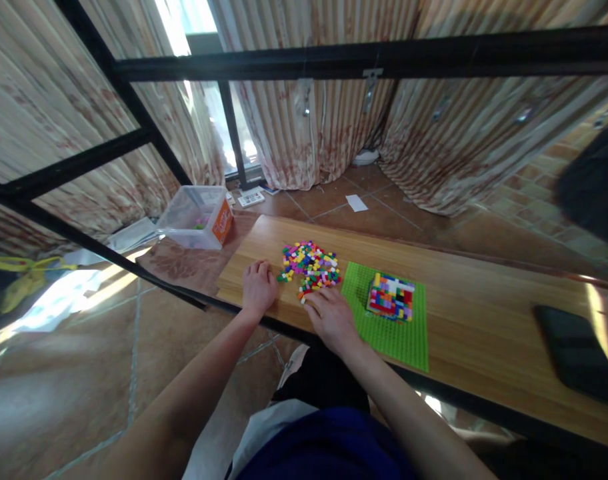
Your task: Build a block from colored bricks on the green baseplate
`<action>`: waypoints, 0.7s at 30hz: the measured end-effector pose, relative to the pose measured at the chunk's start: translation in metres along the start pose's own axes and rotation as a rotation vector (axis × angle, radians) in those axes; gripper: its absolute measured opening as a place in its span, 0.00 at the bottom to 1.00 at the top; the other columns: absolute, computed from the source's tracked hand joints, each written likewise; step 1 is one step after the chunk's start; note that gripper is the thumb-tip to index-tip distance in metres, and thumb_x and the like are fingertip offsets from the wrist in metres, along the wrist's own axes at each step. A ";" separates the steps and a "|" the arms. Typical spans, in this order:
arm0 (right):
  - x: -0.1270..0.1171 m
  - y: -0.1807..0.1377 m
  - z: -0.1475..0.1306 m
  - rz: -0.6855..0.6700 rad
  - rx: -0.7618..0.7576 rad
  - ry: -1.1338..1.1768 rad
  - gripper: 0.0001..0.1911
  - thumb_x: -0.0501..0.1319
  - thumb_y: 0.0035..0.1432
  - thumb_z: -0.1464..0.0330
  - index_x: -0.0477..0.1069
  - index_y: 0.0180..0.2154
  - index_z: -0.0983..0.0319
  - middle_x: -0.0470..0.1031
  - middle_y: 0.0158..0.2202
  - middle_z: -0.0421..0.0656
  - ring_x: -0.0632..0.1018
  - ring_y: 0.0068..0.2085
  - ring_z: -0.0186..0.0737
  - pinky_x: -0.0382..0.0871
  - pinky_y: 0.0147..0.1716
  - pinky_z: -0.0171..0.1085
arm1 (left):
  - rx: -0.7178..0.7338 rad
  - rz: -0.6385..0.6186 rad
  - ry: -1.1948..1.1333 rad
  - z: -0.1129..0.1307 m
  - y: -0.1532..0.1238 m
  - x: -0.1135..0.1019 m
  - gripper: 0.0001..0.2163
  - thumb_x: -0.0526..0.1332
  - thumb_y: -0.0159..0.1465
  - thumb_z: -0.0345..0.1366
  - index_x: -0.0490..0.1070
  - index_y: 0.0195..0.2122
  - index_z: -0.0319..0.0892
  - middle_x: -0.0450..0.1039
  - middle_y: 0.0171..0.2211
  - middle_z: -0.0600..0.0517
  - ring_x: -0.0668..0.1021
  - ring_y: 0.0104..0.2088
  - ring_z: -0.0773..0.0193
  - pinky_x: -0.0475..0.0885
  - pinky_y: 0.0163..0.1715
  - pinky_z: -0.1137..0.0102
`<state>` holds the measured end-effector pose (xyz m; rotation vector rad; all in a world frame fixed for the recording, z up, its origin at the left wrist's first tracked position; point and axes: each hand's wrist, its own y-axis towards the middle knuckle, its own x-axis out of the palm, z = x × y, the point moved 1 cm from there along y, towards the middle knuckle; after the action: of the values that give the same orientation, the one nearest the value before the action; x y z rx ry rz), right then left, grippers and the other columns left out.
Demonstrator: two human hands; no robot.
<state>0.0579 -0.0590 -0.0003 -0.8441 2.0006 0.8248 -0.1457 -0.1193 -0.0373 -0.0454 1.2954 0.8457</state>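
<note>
A loose pile of small multicoloured toy bricks (311, 261) lies on the wooden table. My left hand (259, 288) rests on the tabletop left of the pile, fingers loosely bent and nothing visible in them. At the pile's near edge is my right hand (331, 317), its thumb and forefinger closed around a small white toy brick (303, 301); the fingertips are partly hidden. Right of that hand, a green baseplate (354, 287) carries a squarish block built of bricks (391, 297) in mixed colours, several layers high.
The long wooden table (464, 300) has a dark tablet-like object (579, 350) at its right. A clear plastic bin (184, 217) with an orange label stands on the tiled floor beyond the left end. A black metal frame (264, 65) crosses before the curtains.
</note>
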 end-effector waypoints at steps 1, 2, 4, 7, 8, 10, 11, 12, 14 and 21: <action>0.005 0.002 -0.003 -0.019 0.029 -0.029 0.10 0.60 0.65 0.64 0.78 0.43 0.59 0.77 0.41 0.46 0.73 0.46 0.45 0.65 0.48 0.41 | -0.002 -0.002 -0.004 0.000 0.000 0.000 0.13 0.53 0.64 0.30 0.73 0.47 0.37 0.74 0.49 0.40 0.73 0.51 0.48 0.68 0.55 0.56; 0.009 0.005 -0.005 -0.030 0.061 -0.057 0.12 0.61 0.63 0.63 0.77 0.45 0.60 0.77 0.42 0.47 0.73 0.46 0.46 0.65 0.48 0.42 | -0.005 -0.004 -0.008 0.000 0.000 0.000 0.13 0.53 0.64 0.30 0.73 0.47 0.37 0.74 0.49 0.40 0.73 0.51 0.48 0.67 0.55 0.55; 0.017 0.009 -0.007 -0.040 0.112 -0.100 0.15 0.63 0.61 0.60 0.76 0.46 0.61 0.77 0.43 0.48 0.73 0.46 0.48 0.65 0.48 0.43 | -0.012 -0.010 -0.015 0.000 0.000 -0.001 0.13 0.53 0.64 0.30 0.73 0.47 0.37 0.74 0.49 0.40 0.73 0.51 0.48 0.67 0.56 0.55; 0.025 0.013 -0.007 -0.032 0.136 -0.124 0.12 0.62 0.62 0.63 0.76 0.44 0.61 0.77 0.42 0.48 0.73 0.46 0.47 0.64 0.47 0.42 | -0.017 -0.017 -0.017 0.000 0.000 0.000 0.13 0.53 0.64 0.30 0.73 0.47 0.38 0.74 0.49 0.40 0.73 0.52 0.48 0.67 0.56 0.55; 0.026 0.013 -0.006 -0.026 0.137 -0.123 0.10 0.60 0.63 0.65 0.76 0.43 0.60 0.77 0.41 0.48 0.73 0.46 0.47 0.64 0.47 0.42 | -0.017 -0.017 -0.016 0.000 0.000 0.000 0.13 0.53 0.64 0.30 0.73 0.47 0.38 0.74 0.49 0.40 0.73 0.52 0.48 0.67 0.56 0.55; 0.026 0.013 -0.002 -0.016 0.138 -0.113 0.10 0.57 0.65 0.69 0.76 0.42 0.60 0.77 0.40 0.48 0.73 0.45 0.46 0.64 0.47 0.42 | -0.014 -0.018 -0.018 -0.001 0.000 0.000 0.13 0.53 0.64 0.31 0.73 0.47 0.37 0.74 0.49 0.40 0.73 0.52 0.48 0.67 0.56 0.55; 0.026 0.012 0.000 -0.011 0.139 -0.105 0.10 0.55 0.65 0.70 0.76 0.42 0.60 0.77 0.40 0.48 0.74 0.45 0.46 0.64 0.47 0.42 | -0.012 -0.020 -0.020 -0.001 0.000 0.000 0.13 0.53 0.65 0.31 0.73 0.47 0.37 0.74 0.49 0.40 0.73 0.52 0.48 0.67 0.56 0.55; 0.025 0.011 0.001 -0.006 0.140 -0.095 0.11 0.55 0.65 0.71 0.76 0.43 0.61 0.77 0.41 0.48 0.73 0.44 0.46 0.64 0.46 0.42 | -0.011 -0.022 -0.024 0.000 0.000 0.000 0.13 0.53 0.65 0.31 0.73 0.47 0.37 0.74 0.49 0.39 0.73 0.52 0.48 0.67 0.56 0.55; 0.024 0.007 0.004 0.015 0.141 -0.067 0.13 0.54 0.65 0.72 0.75 0.46 0.61 0.76 0.42 0.49 0.73 0.44 0.47 0.65 0.47 0.42 | -0.014 -0.024 -0.031 0.000 0.001 -0.001 0.13 0.52 0.65 0.31 0.73 0.47 0.38 0.74 0.50 0.39 0.73 0.52 0.48 0.67 0.56 0.54; 0.015 -0.012 0.010 0.113 0.223 0.069 0.15 0.51 0.66 0.72 0.76 0.45 0.60 0.75 0.42 0.50 0.72 0.45 0.47 0.67 0.46 0.43 | -0.006 -0.029 -0.033 -0.001 0.002 -0.002 0.13 0.53 0.64 0.31 0.73 0.46 0.37 0.74 0.49 0.39 0.73 0.53 0.47 0.67 0.56 0.54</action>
<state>0.0645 -0.0621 -0.0203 -0.6440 2.1695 0.6266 -0.1474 -0.1193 -0.0345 -0.0544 1.2581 0.8230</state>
